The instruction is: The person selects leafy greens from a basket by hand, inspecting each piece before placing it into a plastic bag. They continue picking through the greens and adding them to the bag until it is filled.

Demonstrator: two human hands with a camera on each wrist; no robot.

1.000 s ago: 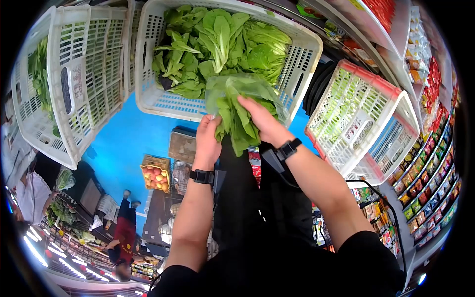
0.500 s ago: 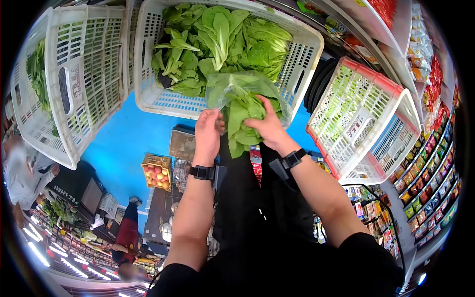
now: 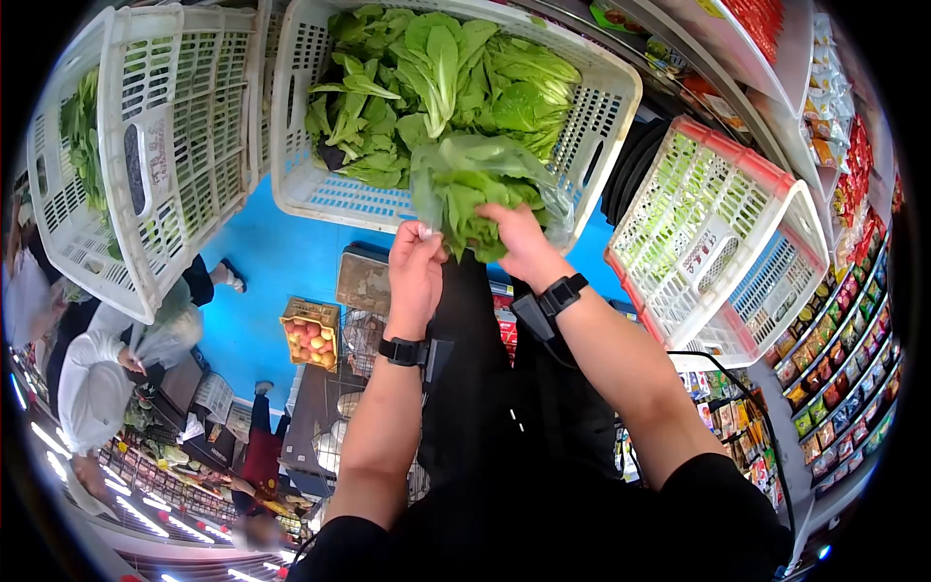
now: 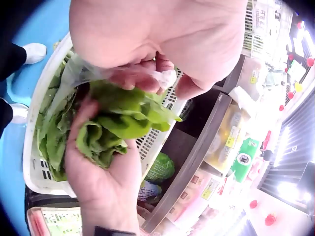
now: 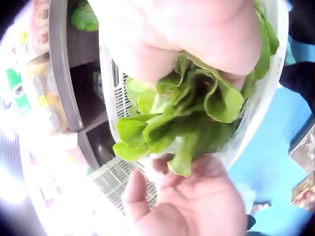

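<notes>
A clear plastic bag [image 3: 490,153] with a bunch of leafy greens [image 3: 465,206] in its mouth is held just over the near rim of a white crate. My left hand [image 3: 417,276] pinches the bag's edge between thumb and fingertips, as the left wrist view also shows at the crumpled plastic [image 4: 167,77]. With fingers curled over the leaf ends, my right hand [image 3: 524,242] grips the greens at the bag's opening. In the right wrist view the leaves [image 5: 172,125] stick out below that hand, towards the left hand [image 5: 197,201]. The stalks are hidden inside the bag.
The white crate [image 3: 339,202] holds more leafy greens with pale stalks [image 3: 441,78]. White crates [image 3: 184,126] stand at the left, and a red-edged crate [image 3: 713,242] at the right. A box of round fruit [image 3: 310,339] sits below left; people pass at far left.
My right hand has pushed the greens up and away into the bag, so fewer leaves hang out near me. My left hand stays at the bag's edge. A person at far left has moved nearer.
</notes>
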